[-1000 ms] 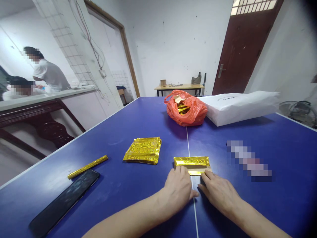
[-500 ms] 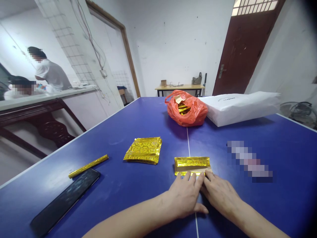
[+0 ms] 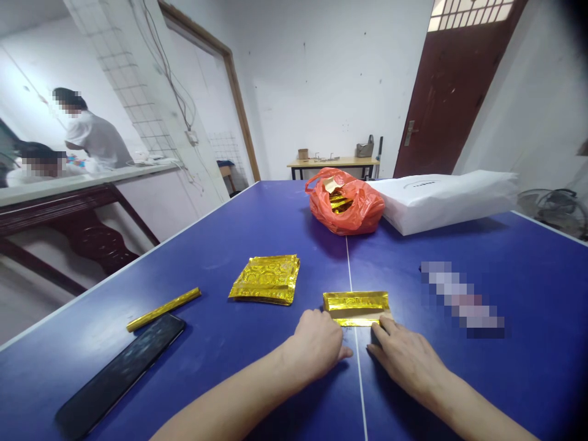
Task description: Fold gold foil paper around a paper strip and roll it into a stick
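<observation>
We've got our folded gold foil sheet (image 3: 357, 302) near centre on the blue table (image 3: 257, 226), left hand (image 3: 318, 343) curled at its near-left corner, right hand (image 3: 408, 352) loosely bunched at the near-right; can't tell if either pinches. We'd press evenly so the crease runs straight. Far side, the open red bag (image 3: 361, 217) holds gold foil pieces (image 3: 339, 201).

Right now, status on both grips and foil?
Left grip at left end of gold foil paper; right grip at its right. Paper partly folded. Red plastic bag beyond, apart.
</observation>
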A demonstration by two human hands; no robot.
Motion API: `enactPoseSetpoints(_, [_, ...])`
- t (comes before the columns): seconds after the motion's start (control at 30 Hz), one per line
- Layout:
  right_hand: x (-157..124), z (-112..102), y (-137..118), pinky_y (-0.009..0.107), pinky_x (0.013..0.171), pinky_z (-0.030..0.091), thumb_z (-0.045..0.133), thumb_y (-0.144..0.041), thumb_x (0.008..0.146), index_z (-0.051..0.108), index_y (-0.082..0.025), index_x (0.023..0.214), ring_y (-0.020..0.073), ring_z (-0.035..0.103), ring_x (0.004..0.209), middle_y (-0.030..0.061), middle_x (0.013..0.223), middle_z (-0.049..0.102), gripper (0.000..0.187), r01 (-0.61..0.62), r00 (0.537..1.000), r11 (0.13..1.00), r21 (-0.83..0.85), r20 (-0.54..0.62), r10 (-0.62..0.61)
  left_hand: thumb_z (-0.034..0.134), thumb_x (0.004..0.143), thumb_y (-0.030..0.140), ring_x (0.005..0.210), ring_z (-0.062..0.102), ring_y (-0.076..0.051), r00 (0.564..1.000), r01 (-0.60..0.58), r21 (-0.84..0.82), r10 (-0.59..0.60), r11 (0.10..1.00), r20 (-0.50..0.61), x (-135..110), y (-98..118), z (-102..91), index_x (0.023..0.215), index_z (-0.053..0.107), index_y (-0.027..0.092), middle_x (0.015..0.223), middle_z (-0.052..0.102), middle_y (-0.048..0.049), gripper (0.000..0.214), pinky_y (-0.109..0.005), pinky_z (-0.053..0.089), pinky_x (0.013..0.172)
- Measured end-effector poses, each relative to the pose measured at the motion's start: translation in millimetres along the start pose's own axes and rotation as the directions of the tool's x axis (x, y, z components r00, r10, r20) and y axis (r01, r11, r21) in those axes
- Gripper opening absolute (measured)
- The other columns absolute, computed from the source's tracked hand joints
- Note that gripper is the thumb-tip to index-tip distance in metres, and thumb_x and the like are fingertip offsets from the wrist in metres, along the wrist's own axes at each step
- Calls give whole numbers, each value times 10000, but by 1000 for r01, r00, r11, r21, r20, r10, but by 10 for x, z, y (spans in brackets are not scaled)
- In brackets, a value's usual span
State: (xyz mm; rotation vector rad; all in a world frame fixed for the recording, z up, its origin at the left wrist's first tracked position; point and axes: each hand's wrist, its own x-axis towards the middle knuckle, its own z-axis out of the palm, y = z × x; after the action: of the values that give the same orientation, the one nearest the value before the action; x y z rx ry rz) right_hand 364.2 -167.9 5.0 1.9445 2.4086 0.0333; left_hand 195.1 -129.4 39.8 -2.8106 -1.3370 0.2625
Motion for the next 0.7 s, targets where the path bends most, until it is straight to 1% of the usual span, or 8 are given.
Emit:
enactPoseSetpoints(0.07, [2, 12, 10, 338, 686, 484, 431, -248, 850, 577, -144, 936, 248, 604, 882, 146, 1019, 573, 199, 2, 1000, 1000, 6, -1, -2, 543, 771, 523, 802, 569, -254, 995, -27, -37, 23, 999, -94, 14, 61, 27, 859, 639, 100, 834, 614, -122, 443, -321, 458, 624])
enactPoseSetpoints(0.13, [2, 23, 19, 332, 682, 481, 420, -238, 851, 581, -141, 939, 243, 606, 871, 145, 1011, 572, 207, 6, 1000, 1000, 24, -1, -6, 530, 777, 527, 859, 544, -245, 973, -114, -77, 95, 991, -212, 34, 143, 96, 909, 607, 103, 894, 597, -109, 451, -321, 457, 681])
enactPoseSetpoints(0.2, [1, 32, 24, 329, 687, 478, 404, -220, 856, 587, -141, 962, 241, 605, 874, 148, 1009, 576, 226, 17, 1000, 999, 39, -1, -17, 538, 758, 555, 927, 519, -244, 944, -235, -92, 204, 968, -261, 55, 213, 191, 1006, 565, 99, 977, 585, -110, 520, -336, 437, 775])
enactPoseSetpoints(0.23, [1, 35, 24, 328, 692, 477, 396, -213, 859, 589, -144, 981, 240, 604, 879, 151, 1009, 579, 239, 20, 1000, 999, 42, -4, -20, 534, 743, 588, 996, 491, -252, 929, -280, -97, 244, 955, -280, 65, 235, 240, 1100, 516, 88, 1060, 564, -123, 615, -351, 409, 840])
enactPoseSetpoints(0.3, [2, 37, 21, 332, 703, 477, 385, -217, 868, 588, -147, 1022, 243, 600, 898, 160, 1023, 581, 264, 29, 1000, 999, 40, -13, -28, 487, 726, 656, 1099, 432, -264, 918, -326, -109, 287, 939, -274, 81, 251, 326, 1251, 385, 75, 1200, 498, -145, 789, -375, 356, 914])
enactPoseSetpoints(0.4, [6, 34, 14, 347, 716, 482, 390, -239, 875, 583, -140, 1047, 254, 598, 915, 172, 1040, 579, 277, 31, 999, 999, 30, -12, -31, 435, 734, 684, 1148, 396, -262, 921, -334, -107, 300, 936, -248, 89, 230, 392, 1316, 296, 83, 1276, 445, -144, 848, -386, 330, 941])
enactPoseSetpoints(0.57, [10, 23, 3, 363, 706, 493, 437, -238, 850, 599, -123, 982, 268, 605, 898, 173, 1033, 582, 238, 12, 1000, 1000, 25, -11, -12, 473, 734, 658, 1106, 424, -266, 939, -288, -43, 273, 957, -210, 48, 187, 347, 1245, 409, 98, 1239, 476, -137, 761, -382, 384, 886])
enactPoseSetpoints(0.7, [13, 17, -1, 381, 700, 498, 469, -235, 835, 592, -120, 958, 277, 606, 895, 168, 1032, 579, 208, 1, 1000, 1000, 14, -5, 0, 539, 698, 641, 961, 506, -266, 970, -209, -25, 204, 978, -131, 7, 142, 254, 1090, 543, 88, 1048, 568, -139, 678, -349, 461, 739])
